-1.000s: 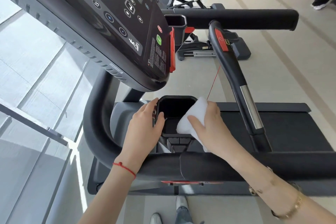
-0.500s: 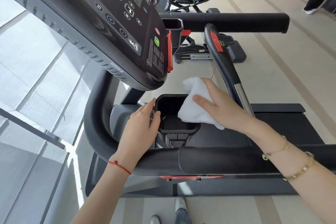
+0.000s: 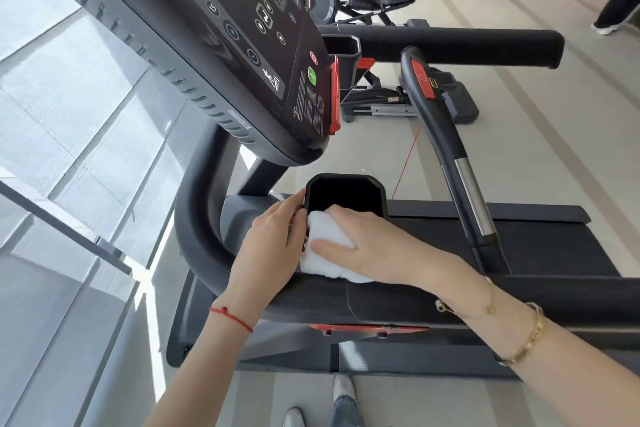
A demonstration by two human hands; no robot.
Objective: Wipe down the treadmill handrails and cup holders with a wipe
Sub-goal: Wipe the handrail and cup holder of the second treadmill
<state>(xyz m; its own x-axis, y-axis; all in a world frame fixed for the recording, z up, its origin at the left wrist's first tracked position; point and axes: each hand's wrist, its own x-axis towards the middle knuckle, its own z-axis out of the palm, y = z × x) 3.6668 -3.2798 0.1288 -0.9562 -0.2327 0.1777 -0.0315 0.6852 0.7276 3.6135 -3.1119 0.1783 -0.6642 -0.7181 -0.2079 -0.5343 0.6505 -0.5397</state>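
The right hand (image 3: 374, 246) lies over the white wipe (image 3: 327, 253), so most of the cloth and the near rim of the cup holder (image 3: 346, 184) are covered, and the holder's inside is too dark to make out. The left hand (image 3: 268, 246) hides the holder's left wall, and its fingertips vanish behind the wipe's edge. The console (image 3: 207, 45) runs off the top edge, its small print unreadable, and a person (image 3: 620, 7) at the far right is cut off but for legs and a shoe.
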